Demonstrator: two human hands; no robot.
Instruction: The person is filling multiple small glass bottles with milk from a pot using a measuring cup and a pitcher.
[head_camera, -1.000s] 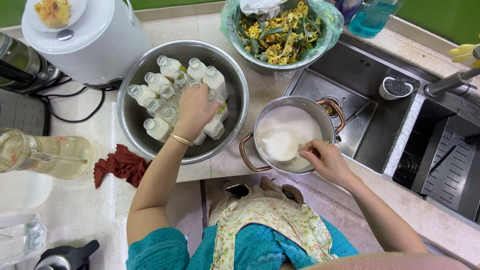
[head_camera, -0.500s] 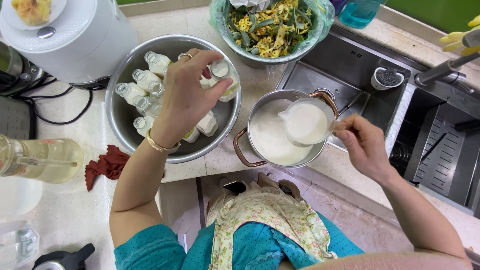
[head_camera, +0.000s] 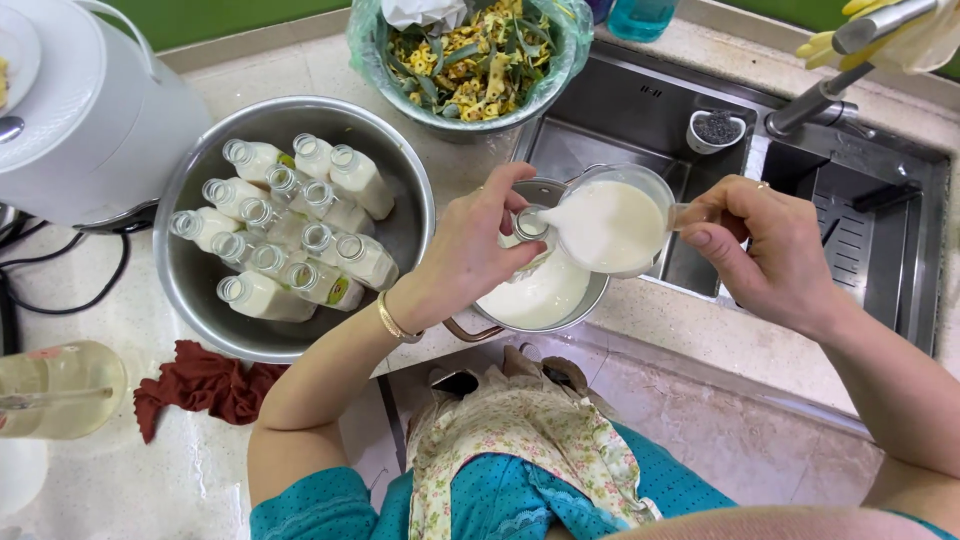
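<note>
Over the pot, hands now tip cup into bottle.

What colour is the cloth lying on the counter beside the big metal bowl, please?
The cloth is dark red, seen in the head view.

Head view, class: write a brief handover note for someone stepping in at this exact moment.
Left hand holds a small bottle over the pot of white liquid.
Right hand tilts a clear cup of white liquid, its spout at the bottle's mouth.
Done: many filled bottles lie in the steel bowl.
Left: this bottle's fill level is hidden; white liquid remains in the pot.
</note>
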